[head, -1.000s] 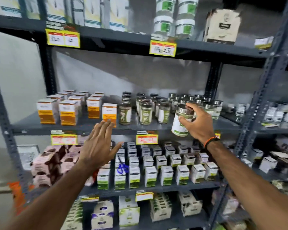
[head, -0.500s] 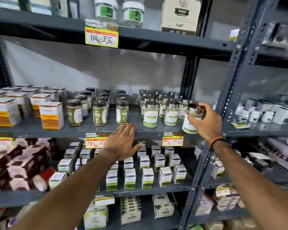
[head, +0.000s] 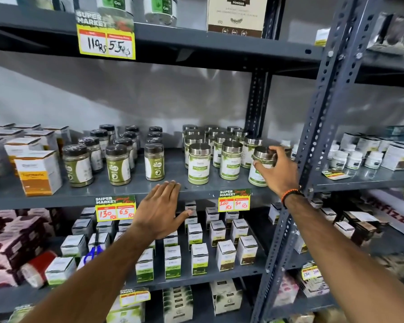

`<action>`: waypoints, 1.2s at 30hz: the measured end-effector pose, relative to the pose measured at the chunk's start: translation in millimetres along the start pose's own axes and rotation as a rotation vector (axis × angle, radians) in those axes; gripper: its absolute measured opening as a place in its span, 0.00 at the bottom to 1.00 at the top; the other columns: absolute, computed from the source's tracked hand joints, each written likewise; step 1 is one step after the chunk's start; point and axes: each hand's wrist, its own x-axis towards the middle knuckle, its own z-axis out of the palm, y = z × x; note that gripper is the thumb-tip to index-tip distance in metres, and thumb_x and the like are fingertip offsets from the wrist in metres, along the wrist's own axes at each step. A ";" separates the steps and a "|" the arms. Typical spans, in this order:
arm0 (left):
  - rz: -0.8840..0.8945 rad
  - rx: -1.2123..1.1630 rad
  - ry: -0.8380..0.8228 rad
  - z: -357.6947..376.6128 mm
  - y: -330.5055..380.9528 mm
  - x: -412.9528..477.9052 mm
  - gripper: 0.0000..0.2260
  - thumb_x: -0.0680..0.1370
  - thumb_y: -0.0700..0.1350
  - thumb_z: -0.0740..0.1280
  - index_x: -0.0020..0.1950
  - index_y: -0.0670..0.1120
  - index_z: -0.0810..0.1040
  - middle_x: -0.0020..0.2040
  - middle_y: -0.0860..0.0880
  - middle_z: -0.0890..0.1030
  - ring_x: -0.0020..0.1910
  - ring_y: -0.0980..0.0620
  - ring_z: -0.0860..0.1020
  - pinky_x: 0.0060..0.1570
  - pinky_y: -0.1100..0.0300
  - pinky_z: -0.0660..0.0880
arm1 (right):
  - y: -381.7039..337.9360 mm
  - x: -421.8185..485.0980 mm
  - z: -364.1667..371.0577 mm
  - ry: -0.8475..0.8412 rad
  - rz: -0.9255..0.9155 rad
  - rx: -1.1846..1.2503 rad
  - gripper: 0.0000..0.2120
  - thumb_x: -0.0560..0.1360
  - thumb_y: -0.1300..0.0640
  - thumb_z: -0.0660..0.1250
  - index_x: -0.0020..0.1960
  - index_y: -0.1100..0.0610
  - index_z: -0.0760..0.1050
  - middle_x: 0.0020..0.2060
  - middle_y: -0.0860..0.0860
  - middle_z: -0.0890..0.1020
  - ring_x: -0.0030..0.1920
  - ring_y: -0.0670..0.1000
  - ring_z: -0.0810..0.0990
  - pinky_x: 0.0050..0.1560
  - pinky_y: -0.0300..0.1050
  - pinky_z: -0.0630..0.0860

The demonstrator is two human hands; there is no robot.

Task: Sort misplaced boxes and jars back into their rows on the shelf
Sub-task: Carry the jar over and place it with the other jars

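Note:
My right hand (head: 279, 172) grips a steel-lidded jar with a white and green label (head: 261, 159) at the right end of the front row on the middle shelf (head: 173, 188), beside two matching steel-lidded jars (head: 199, 163). More of these jars stand behind them. My left hand (head: 160, 209) is flat and open, fingers apart, its fingertips at the shelf's front edge, holding nothing. To the left stand dark-lidded jars of green powder (head: 118, 164) in rows, and an orange and white turmeric box (head: 39, 172) with more such boxes behind it.
A grey perforated upright (head: 313, 145) rises just right of my right hand. Price tags (head: 234, 200) hang on the shelf edges. Small white and green boxes (head: 198, 258) fill the shelf below, pink and brown boxes (head: 12, 243) lie at lower left, and white tubs (head: 356, 159) stand on the right-hand shelf.
The view has swung right and closer to the shelf. My right hand has carried the jar down to the right end of the front row. My left hand has moved up to the shelf edge.

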 end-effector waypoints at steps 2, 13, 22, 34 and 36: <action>-0.004 0.003 -0.005 1.5 -0.2 0.4 0.46 0.77 0.74 0.38 0.83 0.42 0.53 0.83 0.42 0.59 0.82 0.45 0.56 0.80 0.49 0.50 | 3.9 -0.6 3.6 -0.031 0.041 0.003 0.44 0.71 0.43 0.80 0.80 0.54 0.64 0.67 0.57 0.82 0.65 0.61 0.81 0.66 0.55 0.77; -0.028 0.022 0.002 6.4 1.7 -1.4 0.44 0.79 0.74 0.41 0.83 0.43 0.54 0.82 0.43 0.60 0.82 0.45 0.56 0.80 0.49 0.49 | 36.3 7.8 30.6 -0.156 0.253 -0.042 0.32 0.64 0.44 0.84 0.62 0.58 0.79 0.57 0.57 0.87 0.54 0.58 0.86 0.52 0.48 0.81; -0.028 0.025 0.012 8.6 2.1 -2.5 0.44 0.79 0.73 0.42 0.83 0.43 0.53 0.83 0.43 0.60 0.82 0.45 0.55 0.81 0.49 0.49 | 43.0 10.4 35.8 -0.203 0.206 -0.016 0.28 0.65 0.50 0.85 0.62 0.57 0.83 0.57 0.56 0.87 0.57 0.57 0.86 0.52 0.43 0.76; -0.049 -0.006 0.015 7.4 5.9 -3.6 0.45 0.79 0.74 0.40 0.83 0.43 0.53 0.83 0.43 0.59 0.82 0.45 0.54 0.81 0.48 0.49 | 38.5 12.9 37.1 -0.212 0.243 -0.087 0.28 0.65 0.45 0.85 0.60 0.56 0.84 0.55 0.56 0.88 0.54 0.58 0.86 0.51 0.49 0.81; -0.053 -0.012 0.018 6.8 6.7 -3.7 0.45 0.79 0.74 0.40 0.83 0.43 0.53 0.83 0.43 0.59 0.82 0.45 0.55 0.81 0.48 0.49 | 37.8 12.0 36.4 -0.210 0.244 -0.086 0.29 0.65 0.45 0.85 0.61 0.56 0.84 0.55 0.56 0.88 0.54 0.58 0.86 0.51 0.49 0.81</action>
